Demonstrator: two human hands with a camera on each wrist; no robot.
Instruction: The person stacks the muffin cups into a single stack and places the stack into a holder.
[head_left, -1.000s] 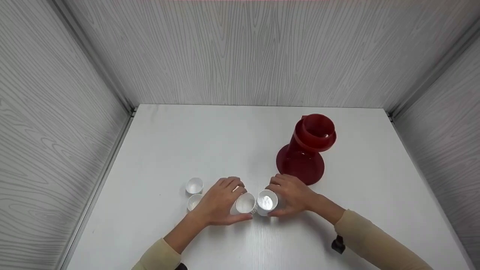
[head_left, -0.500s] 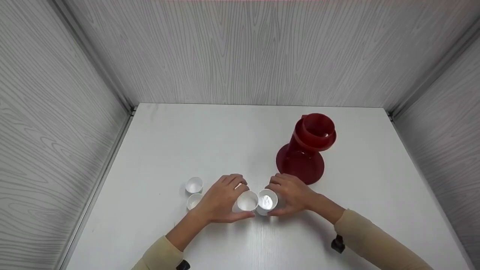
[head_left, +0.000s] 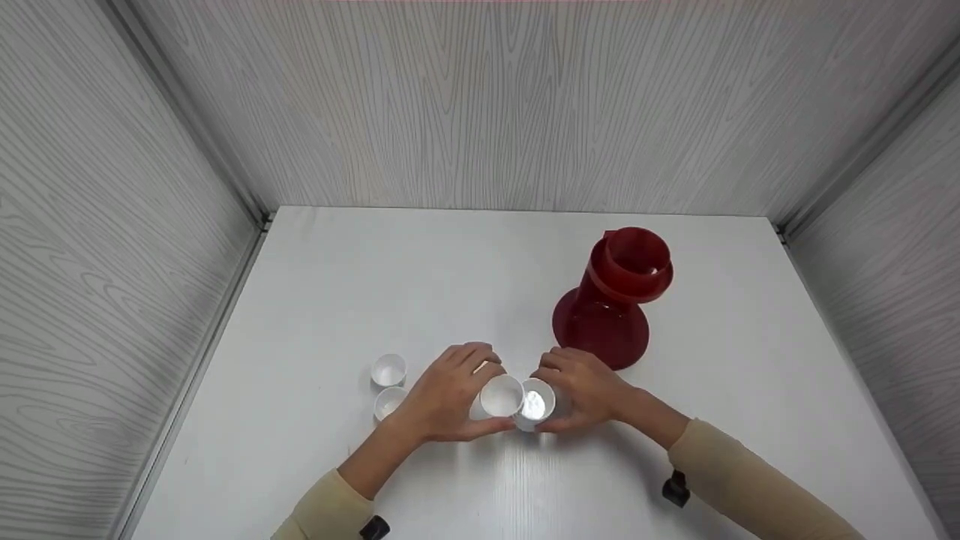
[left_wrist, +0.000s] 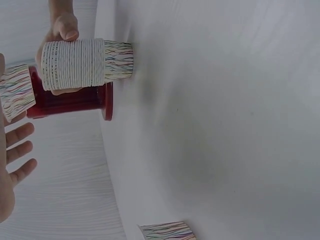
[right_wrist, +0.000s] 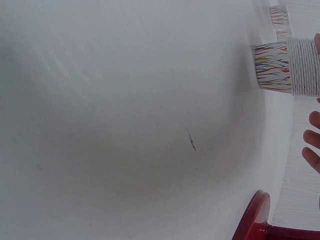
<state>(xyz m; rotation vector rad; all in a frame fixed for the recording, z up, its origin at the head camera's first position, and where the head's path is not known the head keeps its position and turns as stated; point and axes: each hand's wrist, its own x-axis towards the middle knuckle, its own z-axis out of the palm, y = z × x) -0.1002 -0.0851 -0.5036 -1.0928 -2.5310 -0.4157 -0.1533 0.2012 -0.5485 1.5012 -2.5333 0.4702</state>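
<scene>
In the head view my left hand (head_left: 450, 394) grips a white paper cup (head_left: 501, 396) with its open rim upward. Thin coloured wavy lines cover this cup (left_wrist: 17, 92) in the left wrist view, where it is raised higher than the stack's rim. My right hand (head_left: 585, 390) holds a stack of nested paper cups (head_left: 535, 405) around its side, upright at the table surface. Many rims show along the stack (left_wrist: 77, 64), with one patterned cup wall at the bottom. From above, the lifted cup overlaps the stack's left edge.
Two more paper cups stand left of my left hand, a rear one (head_left: 388, 370) and a nearer one (head_left: 387, 403) partly hidden by that hand. Behind my right hand stands a red plastic holder (head_left: 604, 330) with a round base and tubular top. Wood-grain panels surround the white table (head_left: 420, 277).
My left hand has risen and shifted slightly right with its cup, from beside the stack to above its left edge. The right hand and the stack stay in place.
</scene>
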